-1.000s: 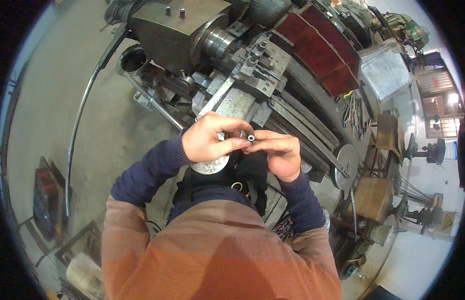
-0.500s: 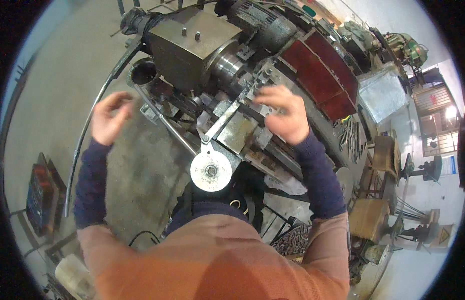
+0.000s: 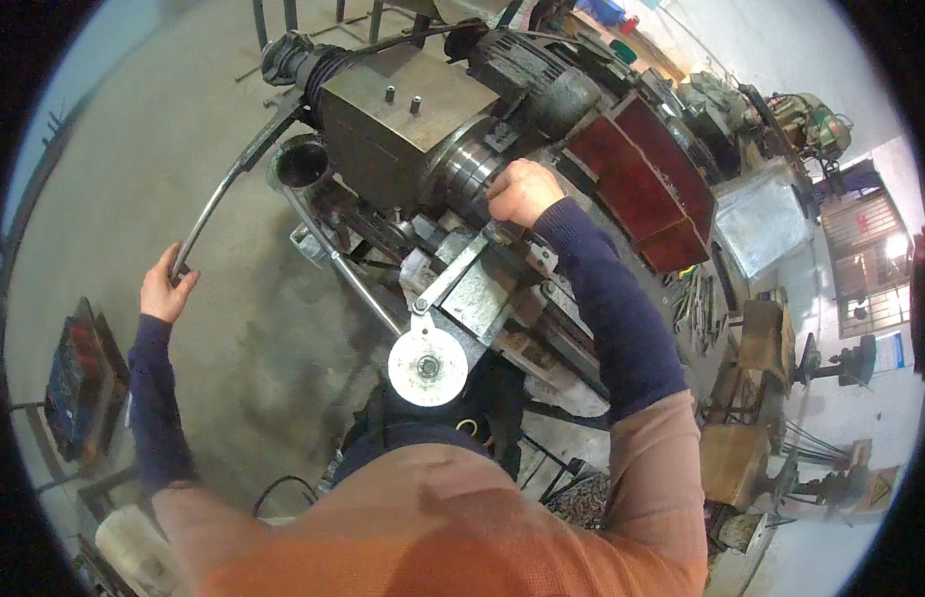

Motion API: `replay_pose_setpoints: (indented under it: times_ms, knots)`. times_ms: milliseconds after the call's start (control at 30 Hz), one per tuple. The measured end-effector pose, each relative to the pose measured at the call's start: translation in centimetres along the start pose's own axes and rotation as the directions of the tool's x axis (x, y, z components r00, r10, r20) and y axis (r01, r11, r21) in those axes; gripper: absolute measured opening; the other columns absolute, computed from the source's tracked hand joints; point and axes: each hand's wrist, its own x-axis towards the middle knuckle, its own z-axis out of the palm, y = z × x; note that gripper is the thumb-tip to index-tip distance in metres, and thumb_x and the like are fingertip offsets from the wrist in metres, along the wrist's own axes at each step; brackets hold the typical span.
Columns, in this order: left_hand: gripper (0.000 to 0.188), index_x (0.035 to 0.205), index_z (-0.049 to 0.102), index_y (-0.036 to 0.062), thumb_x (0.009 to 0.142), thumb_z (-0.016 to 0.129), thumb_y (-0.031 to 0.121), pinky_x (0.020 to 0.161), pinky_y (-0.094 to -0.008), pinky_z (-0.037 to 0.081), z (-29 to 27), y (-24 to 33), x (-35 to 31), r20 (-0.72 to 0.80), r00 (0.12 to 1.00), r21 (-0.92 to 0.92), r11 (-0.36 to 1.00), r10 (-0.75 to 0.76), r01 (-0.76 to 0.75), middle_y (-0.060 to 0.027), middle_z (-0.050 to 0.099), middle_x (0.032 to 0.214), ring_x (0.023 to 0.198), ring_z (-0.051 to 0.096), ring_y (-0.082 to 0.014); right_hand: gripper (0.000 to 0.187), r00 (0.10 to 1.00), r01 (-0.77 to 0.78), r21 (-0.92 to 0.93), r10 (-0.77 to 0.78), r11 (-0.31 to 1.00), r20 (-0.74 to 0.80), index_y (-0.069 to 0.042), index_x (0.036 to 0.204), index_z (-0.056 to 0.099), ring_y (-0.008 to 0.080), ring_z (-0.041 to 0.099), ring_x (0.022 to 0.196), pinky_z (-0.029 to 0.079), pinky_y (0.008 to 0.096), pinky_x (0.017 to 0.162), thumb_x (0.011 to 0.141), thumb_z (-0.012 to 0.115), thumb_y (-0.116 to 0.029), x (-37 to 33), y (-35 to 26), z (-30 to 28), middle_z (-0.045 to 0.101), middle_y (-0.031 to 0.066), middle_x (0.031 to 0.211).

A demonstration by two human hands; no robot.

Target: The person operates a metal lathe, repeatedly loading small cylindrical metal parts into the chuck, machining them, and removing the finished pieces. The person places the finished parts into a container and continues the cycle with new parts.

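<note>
My left hand is wrapped round a long bent metal lever at the left of a small lathe-like machine. At the front of the spindle chuck my right hand is closed, fingertips together. Whatever is in those fingers is hidden. Below that hand lies the tool slide with a flat steel link arm. A round whitish disc handle hangs from the link's near end. The headstock box with two short studs stands behind the chuck.
An electric motor and a dark red metal box sit behind the machine. Several hand tools lie at the right. A metal rod slants beside the slide. A black and red case rests on the left floor.
My left hand has moved left and down and closed round the lever. My right hand has shifted up and left to the chuck, its fingers now closed. The view has shifted slightly.
</note>
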Motion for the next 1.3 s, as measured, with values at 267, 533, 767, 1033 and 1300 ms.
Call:
replay_pose_setpoints:
  times_ms: [267,533,767,1033,1300]
  knots:
    - [0.045,0.111,0.055,0.0037,0.07,0.066,0.021,0.068,-0.0394,0.048,-1.4,-2.2,3.1,0.034,0.999,0.399,0.916,0.031,-0.042,-0.0162,0.063,0.083,0.074,0.061,-0.0324,0.031,0.996,0.056,0.039,-0.059,0.998,0.063,-0.007,0.08,0.069,0.0336,0.061,0.073,0.049,0.0388,0.07,0.052,0.06,-0.019,0.6,-0.2,-0.4,0.062,0.0187,0.075]
    - [0.015,0.086,0.063,0.0082,0.072,0.058,0.012,0.071,-0.0428,0.049,-4.8,-5.4,9.9,-0.017,0.988,0.755,0.646,-0.153,0.113,-0.0168,0.063,0.086,0.083,0.061,-0.033,0.03,0.984,0.173,0.025,-0.174,0.985,0.035,-0.005,0.075,0.068,0.0324,0.057,0.077,0.041,0.0403,0.083,0.051,0.058,-0.018,0.4,-0.7,-0.5,0.062,0.0156,0.074]
    - [0.018,0.092,0.063,0.0078,0.075,0.061,0.012,0.077,-0.038,0.05,-4.2,-7.1,16.8,-0.113,0.915,0.717,0.605,-0.387,0.344,-0.0124,0.063,0.097,0.094,0.06,-0.0283,0.03,0.994,0.104,-0.013,-0.103,0.995,0.023,-0.006,0.078,0.068,0.0296,0.058,0.083,0.031,0.0477,0.099,0.054,0.058,-0.02,0.4,-0.1,-0.7,0.063,0.0123,0.077]
    - [0.022,0.095,0.063,-0.0004,0.077,0.054,0.007,0.066,-0.0326,0.05,13.2,-0.7,12.7,-0.152,0.988,-0.376,0.925,-0.01,-0.048,-0.0139,0.065,0.081,0.072,0.063,-0.0179,0.037,0.898,0.194,0.05,-0.157,0.98,-0.41,-0.006,0.087,0.065,0.0279,0.053,0.1,0.023,0.0499,0.104,0.054,0.061,-0.019,-5.3,-0.2,-1.9,0.06,0.0111,0.098]
    - [0.049,0.11,0.057,0.0107,0.069,0.07,0.033,0.081,-0.0398,0.048,29.4,-2.2,12.5,0.349,0.934,0.479,0.871,-0.08,-0.105,-0.0142,0.061,0.099,0.091,0.06,-0.0301,0.037,0.84,-0.171,0.102,0.199,0.98,-0.505,-0.006,0.088,0.063,0.0319,0.055,0.095,0.034,0.0475,0.097,0.052,0.062,-0.016,-27.1,6.3,-2.1,0.06,0.0137,0.094]
